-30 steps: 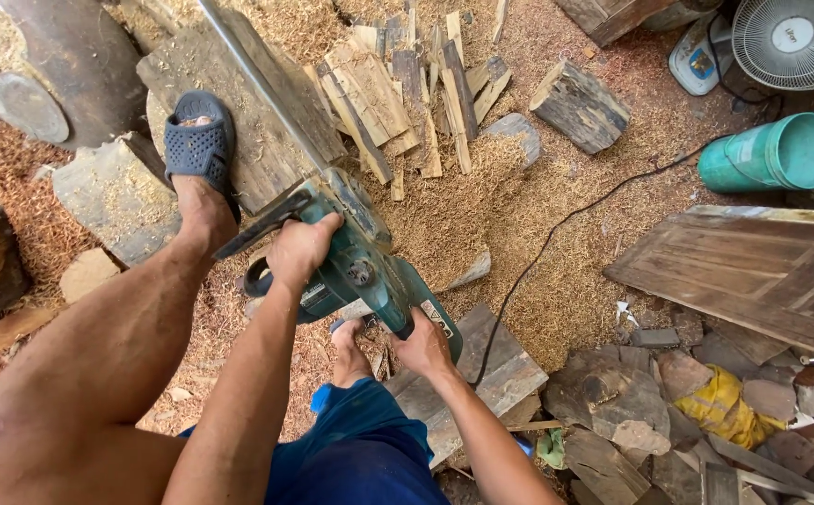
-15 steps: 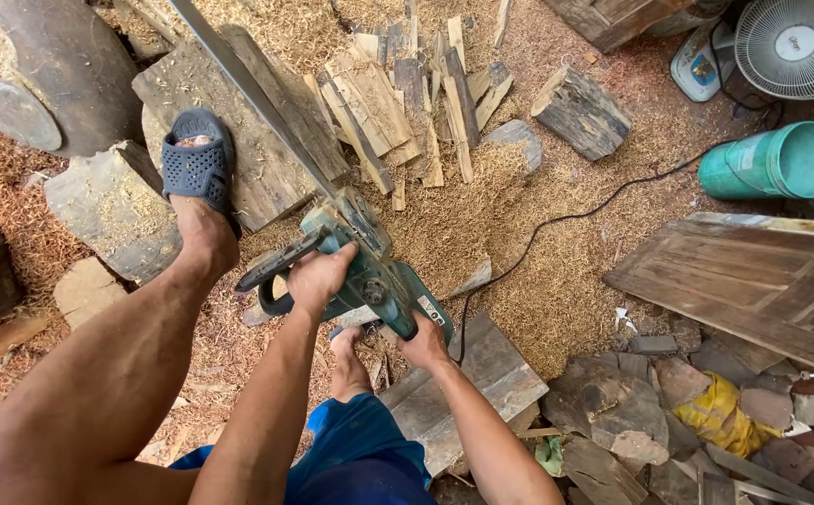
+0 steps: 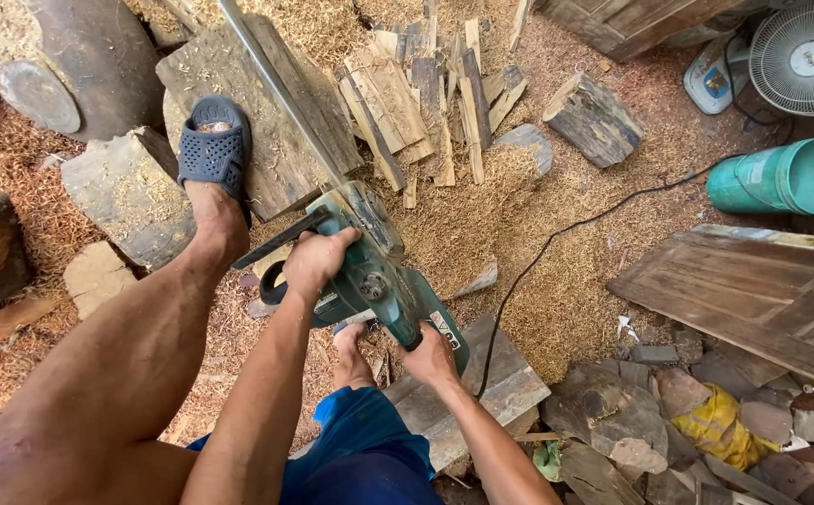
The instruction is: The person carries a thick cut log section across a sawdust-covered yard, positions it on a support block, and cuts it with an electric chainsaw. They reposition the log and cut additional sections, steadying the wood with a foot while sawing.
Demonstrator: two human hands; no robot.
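I hold a green electric chainsaw (image 3: 379,271) with both hands. My left hand (image 3: 318,262) is shut on its black front handle. Gripping the rear handle, my right hand (image 3: 430,357) sits close to my body. The long guide bar (image 3: 281,93) lies across a thick wooden slab (image 3: 276,159) on the ground. My left foot, in a dark blue perforated clog (image 3: 212,142), presses on the slab's left edge. My bare right foot (image 3: 351,351) stands on a plank (image 3: 501,393) below the saw.
Sawdust covers the ground. Split wood strips (image 3: 426,103) lie beyond the slab, log chunks (image 3: 42,56) at left. A black power cord (image 3: 566,234) runs right toward a teal bucket (image 3: 781,178) and a fan (image 3: 805,56). A wooden door panel (image 3: 753,299) and scrap wood lie at right.
The chainsaw has shifted slightly forward and right along the slab. My left hand has closed more firmly over the front handle. The view moved a little.
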